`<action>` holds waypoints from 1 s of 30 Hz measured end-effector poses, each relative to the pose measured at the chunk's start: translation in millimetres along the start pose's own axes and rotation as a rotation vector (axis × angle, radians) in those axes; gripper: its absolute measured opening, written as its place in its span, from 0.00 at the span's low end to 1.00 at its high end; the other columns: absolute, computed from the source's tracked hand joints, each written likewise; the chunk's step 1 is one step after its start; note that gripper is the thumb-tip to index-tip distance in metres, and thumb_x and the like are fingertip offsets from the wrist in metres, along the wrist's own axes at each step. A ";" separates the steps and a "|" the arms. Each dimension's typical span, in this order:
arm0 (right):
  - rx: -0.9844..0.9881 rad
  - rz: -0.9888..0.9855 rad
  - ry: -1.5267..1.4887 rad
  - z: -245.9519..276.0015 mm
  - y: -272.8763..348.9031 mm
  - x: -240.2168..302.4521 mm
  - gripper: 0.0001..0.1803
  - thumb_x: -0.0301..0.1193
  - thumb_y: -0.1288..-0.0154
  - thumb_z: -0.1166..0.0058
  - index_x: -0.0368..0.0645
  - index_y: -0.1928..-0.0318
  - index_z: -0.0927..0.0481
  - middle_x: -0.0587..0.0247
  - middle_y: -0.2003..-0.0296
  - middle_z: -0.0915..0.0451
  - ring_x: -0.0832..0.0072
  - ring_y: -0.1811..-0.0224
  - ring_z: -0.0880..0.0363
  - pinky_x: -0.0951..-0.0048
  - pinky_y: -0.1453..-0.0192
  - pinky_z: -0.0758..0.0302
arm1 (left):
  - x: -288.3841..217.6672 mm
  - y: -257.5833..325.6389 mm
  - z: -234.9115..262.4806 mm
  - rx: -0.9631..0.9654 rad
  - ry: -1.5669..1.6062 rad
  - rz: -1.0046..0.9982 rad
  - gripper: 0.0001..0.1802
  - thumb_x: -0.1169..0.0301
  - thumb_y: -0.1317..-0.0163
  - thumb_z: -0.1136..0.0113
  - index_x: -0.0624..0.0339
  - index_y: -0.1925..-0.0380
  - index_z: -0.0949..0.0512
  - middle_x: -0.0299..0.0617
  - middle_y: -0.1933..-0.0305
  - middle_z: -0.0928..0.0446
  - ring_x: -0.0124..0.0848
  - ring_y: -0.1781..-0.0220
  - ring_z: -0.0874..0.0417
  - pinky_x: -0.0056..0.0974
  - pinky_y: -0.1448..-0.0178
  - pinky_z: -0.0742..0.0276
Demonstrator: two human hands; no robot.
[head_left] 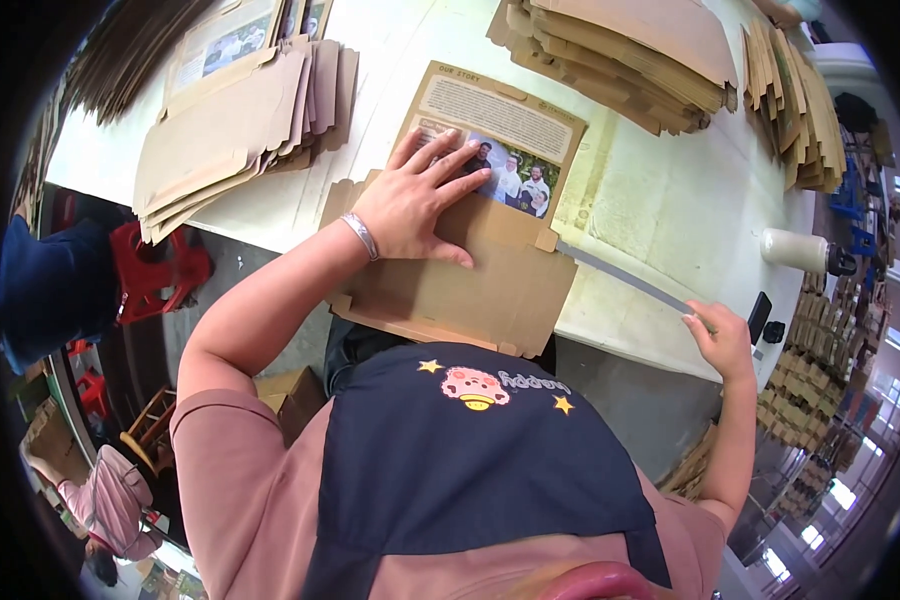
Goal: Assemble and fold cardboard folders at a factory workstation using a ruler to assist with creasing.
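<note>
In front of me an unfolded brown cardboard box sheet [490, 270] lies on the table, its near edge overhanging toward my apron. A printed photo and a block of text cover its far part. My left hand [422, 205] presses flat on the sheet, fingers spread, its fingertips reaching the photo. Off to the right, my right hand [718, 335] is closed on the near end of a long, narrow grey strip [630, 276]. The strip's other end meets the sheet's right edge; I cannot tell whether it is tape or a ruler.
Cardboard stacks stand at the far left [210, 150], far middle [620, 55] and far right [795, 110] of the pale table [660, 200]. A white bottle [795, 250] lies at the right, near a black object [760, 316]. Red stools [160, 270] and people are left.
</note>
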State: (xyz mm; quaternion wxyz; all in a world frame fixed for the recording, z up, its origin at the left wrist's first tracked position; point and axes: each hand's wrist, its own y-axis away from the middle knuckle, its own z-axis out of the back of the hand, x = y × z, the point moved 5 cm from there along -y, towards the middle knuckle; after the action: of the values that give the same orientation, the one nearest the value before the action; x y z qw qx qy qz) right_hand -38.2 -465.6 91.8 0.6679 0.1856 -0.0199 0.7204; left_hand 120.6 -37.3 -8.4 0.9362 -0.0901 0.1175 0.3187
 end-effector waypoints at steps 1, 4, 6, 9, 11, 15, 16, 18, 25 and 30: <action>0.022 -0.008 0.035 0.5 -3.9 2.1 0.12 0.29 0.35 0.32 0.43 0.51 0.11 0.57 0.72 0.19 0.66 0.73 0.20 0.68 0.65 0.24 | 1.0 0.4 0.2 0.002 0.000 0.000 0.62 0.19 0.52 0.40 0.46 0.24 0.33 0.45 0.17 0.40 0.50 0.15 0.46 0.62 0.14 0.60; 0.037 -0.029 -0.022 -10.4 -14.8 15.1 0.12 0.29 0.36 0.31 0.45 0.51 0.11 0.58 0.72 0.19 0.66 0.73 0.20 0.68 0.66 0.25 | -0.2 -0.1 1.0 -0.006 -0.002 -0.002 0.62 0.19 0.52 0.40 0.46 0.24 0.33 0.45 0.17 0.40 0.50 0.15 0.46 0.62 0.14 0.60; 0.023 -0.004 -0.043 -19.2 -20.6 19.8 0.13 0.30 0.36 0.31 0.46 0.51 0.11 0.57 0.71 0.17 0.66 0.72 0.19 0.68 0.66 0.24 | -0.5 -0.8 1.4 0.005 0.002 0.001 0.62 0.20 0.53 0.40 0.46 0.24 0.32 0.44 0.17 0.40 0.51 0.15 0.46 0.63 0.14 0.60; -0.063 0.061 -0.124 -38.2 -38.5 36.6 0.14 0.31 0.36 0.30 0.49 0.49 0.11 0.57 0.67 0.14 0.65 0.70 0.16 0.68 0.65 0.21 | -1.3 -2.6 3.6 0.002 0.018 0.002 0.62 0.20 0.54 0.39 0.46 0.24 0.32 0.45 0.18 0.39 0.52 0.15 0.45 0.63 0.14 0.59; -0.135 0.110 -0.185 -44.4 -56.2 55.5 0.15 0.32 0.36 0.30 0.52 0.49 0.12 0.57 0.64 0.12 0.64 0.68 0.13 0.68 0.64 0.19 | -1.3 -1.0 3.7 -0.001 0.024 0.003 0.62 0.20 0.54 0.38 0.46 0.24 0.32 0.45 0.18 0.39 0.52 0.16 0.44 0.63 0.14 0.59; -0.087 0.062 -0.223 -54.7 -81.3 80.4 0.18 0.34 0.36 0.30 0.50 0.46 0.15 0.52 0.64 0.13 0.61 0.65 0.13 0.67 0.61 0.20 | -1.3 -2.1 6.9 -0.012 0.020 0.010 0.63 0.20 0.55 0.38 0.47 0.24 0.33 0.47 0.18 0.38 0.53 0.16 0.44 0.63 0.14 0.59; -0.065 0.035 -0.229 -58.9 -84.6 82.8 0.18 0.36 0.35 0.30 0.50 0.45 0.15 0.51 0.65 0.13 0.60 0.64 0.13 0.66 0.60 0.19 | -1.6 -2.4 7.4 -0.016 0.016 0.011 0.63 0.20 0.55 0.38 0.47 0.24 0.33 0.47 0.18 0.38 0.53 0.16 0.44 0.63 0.14 0.59; -0.055 0.045 -0.241 -67.5 -89.4 90.6 0.18 0.38 0.34 0.31 0.51 0.45 0.16 0.50 0.65 0.14 0.59 0.64 0.13 0.65 0.59 0.19 | -2.4 -1.0 6.0 -0.015 0.007 0.008 0.63 0.19 0.55 0.38 0.47 0.24 0.33 0.48 0.18 0.38 0.53 0.16 0.44 0.63 0.14 0.59; 0.211 0.140 -0.369 -79.8 -103.1 58.9 0.18 0.44 0.27 0.38 0.44 0.48 0.17 0.62 0.71 0.17 0.71 0.69 0.17 0.66 0.64 0.22 | -3.2 0.2 5.0 -0.074 -0.012 0.003 0.63 0.19 0.54 0.38 0.47 0.24 0.32 0.47 0.18 0.39 0.53 0.15 0.46 0.63 0.14 0.59; 0.989 -0.293 -0.703 -88.3 -99.0 63.3 0.18 0.46 0.21 0.46 0.43 0.56 0.18 0.73 0.75 0.23 0.86 0.75 0.26 0.74 0.71 0.30 | -7.6 6.3 7.4 -0.139 0.008 -0.039 0.62 0.21 0.55 0.36 0.49 0.25 0.31 0.46 0.18 0.39 0.52 0.14 0.47 0.63 0.14 0.58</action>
State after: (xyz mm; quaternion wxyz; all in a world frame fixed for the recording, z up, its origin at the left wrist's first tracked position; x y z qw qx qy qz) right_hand 34.0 -370.2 6.5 0.5485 0.6996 0.1231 0.4412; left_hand 112.0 -34.9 0.3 0.9333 -0.1584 0.0968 0.3074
